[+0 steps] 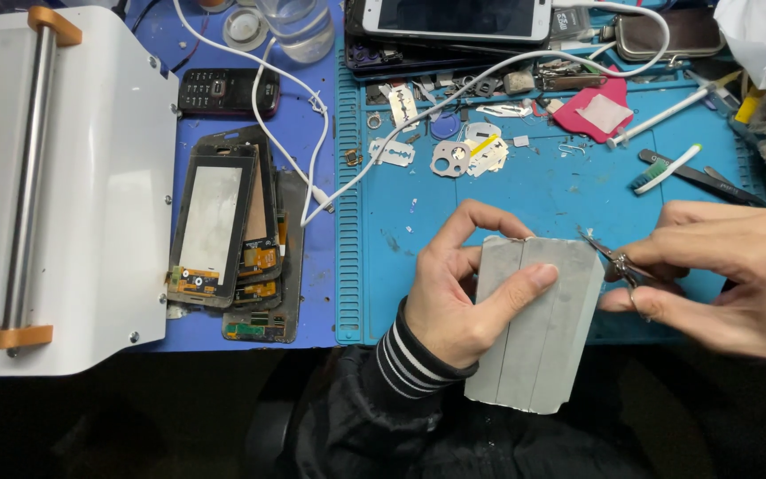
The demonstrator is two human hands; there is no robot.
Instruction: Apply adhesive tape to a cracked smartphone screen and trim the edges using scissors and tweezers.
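Stacked phone frames [228,232] and razor blades [470,153] lie beyond the grey panel [538,328].

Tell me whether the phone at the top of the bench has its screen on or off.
Off: the white phone shows a dark grey, blank screen, with no lit picture visible on it.

A phone repair workshop is shown: the tabletop [250,333] is covered by a blue repair mat [525,191], a stack of stripped phone screens [228,235] is laid at the left, razor blades [467,153] and tweezers [698,177] are scattered far right, and a white machine [90,186] is set far left
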